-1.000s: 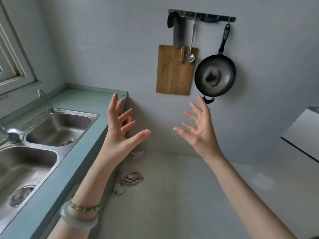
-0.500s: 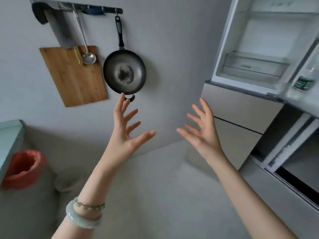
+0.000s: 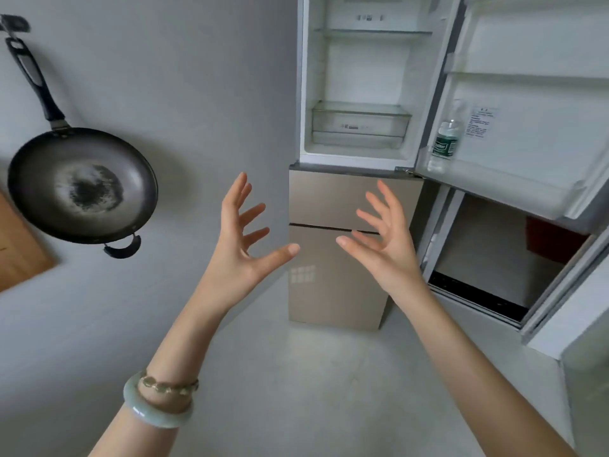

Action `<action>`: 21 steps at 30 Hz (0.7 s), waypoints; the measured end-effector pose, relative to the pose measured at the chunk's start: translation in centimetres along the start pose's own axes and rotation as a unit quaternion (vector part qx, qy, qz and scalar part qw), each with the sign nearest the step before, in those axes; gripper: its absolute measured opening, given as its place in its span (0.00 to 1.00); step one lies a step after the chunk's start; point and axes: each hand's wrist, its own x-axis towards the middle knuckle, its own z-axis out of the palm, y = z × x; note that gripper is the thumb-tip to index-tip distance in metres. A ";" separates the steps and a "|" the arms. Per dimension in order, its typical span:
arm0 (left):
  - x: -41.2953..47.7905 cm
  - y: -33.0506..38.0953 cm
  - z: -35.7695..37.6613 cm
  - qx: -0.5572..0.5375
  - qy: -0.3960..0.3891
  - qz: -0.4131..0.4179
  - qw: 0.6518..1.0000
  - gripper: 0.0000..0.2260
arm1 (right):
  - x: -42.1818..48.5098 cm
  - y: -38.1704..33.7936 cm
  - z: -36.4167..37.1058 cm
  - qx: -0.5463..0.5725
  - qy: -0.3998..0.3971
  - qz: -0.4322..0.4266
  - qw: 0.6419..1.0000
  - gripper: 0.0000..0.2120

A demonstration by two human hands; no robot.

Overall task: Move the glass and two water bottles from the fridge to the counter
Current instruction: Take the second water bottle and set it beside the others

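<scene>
view swung to open fridge (image 3: 357, 77), water bottle (image 3: 445, 143) in its door, left hand (image 3: 237, 255), right hand (image 3: 389, 255), grip still spread

A dark round pan (image 3: 82, 184) hangs by its long black handle (image 3: 33, 77) from a rail end (image 3: 13, 23) high on the grey wall (image 3: 197, 94). Its worn inside faces outward. Just below and left of it, the corner of a wooden cutting board (image 3: 19, 252) lies flat against the same wall, above the pale floor (image 3: 313, 390).
</scene>
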 end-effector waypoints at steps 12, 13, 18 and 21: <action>8.6 -6.8 3.9 -0.048 -0.079 0.002 0.996 0.47 | 5.0 4.2 -3.0 -0.080 0.088 0.023 0.993 0.42; 9.5 -7.4 4.5 -0.051 -0.084 0.002 0.995 0.47 | 5.7 4.8 -3.5 -0.084 0.093 0.025 0.992 0.42; 14.9 -10.7 7.5 -0.061 -0.109 0.009 0.992 0.48 | 10.3 7.6 -6.2 -0.102 0.118 0.033 0.987 0.44; 18.9 -12.6 9.7 -0.065 -0.125 0.014 0.990 0.49 | 13.5 9.5 -8.0 -0.106 0.134 0.033 0.985 0.44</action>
